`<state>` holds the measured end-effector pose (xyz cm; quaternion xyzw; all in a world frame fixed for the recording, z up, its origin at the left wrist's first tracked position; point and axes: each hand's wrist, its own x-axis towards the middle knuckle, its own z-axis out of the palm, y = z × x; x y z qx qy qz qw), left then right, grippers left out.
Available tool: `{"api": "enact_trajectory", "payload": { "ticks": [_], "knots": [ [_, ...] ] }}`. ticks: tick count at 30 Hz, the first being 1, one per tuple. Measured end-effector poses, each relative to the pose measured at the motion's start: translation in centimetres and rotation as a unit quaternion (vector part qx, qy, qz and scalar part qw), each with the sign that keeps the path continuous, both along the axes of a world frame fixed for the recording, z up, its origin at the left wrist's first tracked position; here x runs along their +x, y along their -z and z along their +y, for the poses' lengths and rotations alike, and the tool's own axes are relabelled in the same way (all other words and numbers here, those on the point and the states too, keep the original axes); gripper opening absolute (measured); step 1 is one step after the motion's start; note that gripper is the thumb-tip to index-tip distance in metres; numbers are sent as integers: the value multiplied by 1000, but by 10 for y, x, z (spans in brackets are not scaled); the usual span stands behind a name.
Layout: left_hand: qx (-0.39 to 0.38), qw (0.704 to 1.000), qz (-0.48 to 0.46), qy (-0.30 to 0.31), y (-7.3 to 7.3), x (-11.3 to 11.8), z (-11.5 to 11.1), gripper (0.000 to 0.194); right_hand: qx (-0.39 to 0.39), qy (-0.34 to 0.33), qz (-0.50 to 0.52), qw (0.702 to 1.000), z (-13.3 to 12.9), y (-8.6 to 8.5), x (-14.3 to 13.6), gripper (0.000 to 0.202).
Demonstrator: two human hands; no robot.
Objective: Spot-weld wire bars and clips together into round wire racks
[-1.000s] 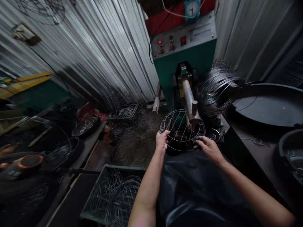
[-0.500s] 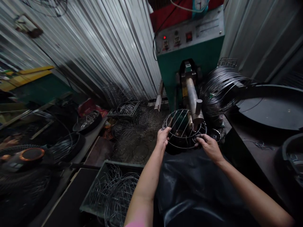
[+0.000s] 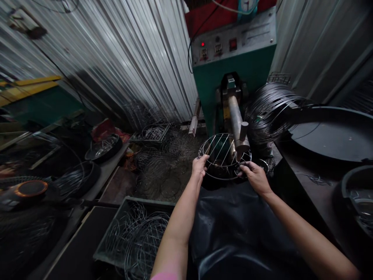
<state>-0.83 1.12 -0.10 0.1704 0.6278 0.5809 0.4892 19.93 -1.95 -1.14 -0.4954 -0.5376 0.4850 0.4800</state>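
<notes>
A round wire rack (image 3: 219,166) with parallel cross wires is held just below the metal arm (image 3: 236,116) of a green machine (image 3: 233,62). My left hand (image 3: 199,166) is closed on the rack's left rim, thumb on top. At the rack's right front edge my right hand (image 3: 254,175) has its fingers pinched together on the rim; any small part between the fingertips cannot be made out. The arm's blunt electrode end (image 3: 241,144) is over the right part of the rack.
A green crate (image 3: 109,235) of wire rings stands at lower left. A wire coil (image 3: 271,105) and a large dark pan (image 3: 335,136) are at right. Behind the left-hand bowls (image 3: 106,147) runs a corrugated wall (image 3: 140,50). A black apron (image 3: 233,229) covers my lap.
Both hands and the rack have shifted slightly left and up in view. The right hand's grip looks much the same. The surroundings at left have slid left with the camera.
</notes>
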Motion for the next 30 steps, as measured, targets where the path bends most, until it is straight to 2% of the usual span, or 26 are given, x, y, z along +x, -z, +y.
{"api": "enact_trajectory", "payload": {
  "ticks": [6,13,21,26,30],
  "knots": [
    [-2,1000,-15,-7,-3,4,-1,31,8,10,-4,1000,1,-2,0,39],
    [23,999,1,-34,1,7,-7,34,32,31,-12,999,-1,-2,2,36],
    [24,999,-10,-37,1,8,-12,34,21,27,-7,999,-2,-2,2,32],
    [22,998,-17,-51,3,10,-13,34,36,37,-32,998,-3,-3,1,31],
    [25,998,-37,-51,5,9,-14,37,59,19,-68,996,-7,-8,4,27]
  ]
}}
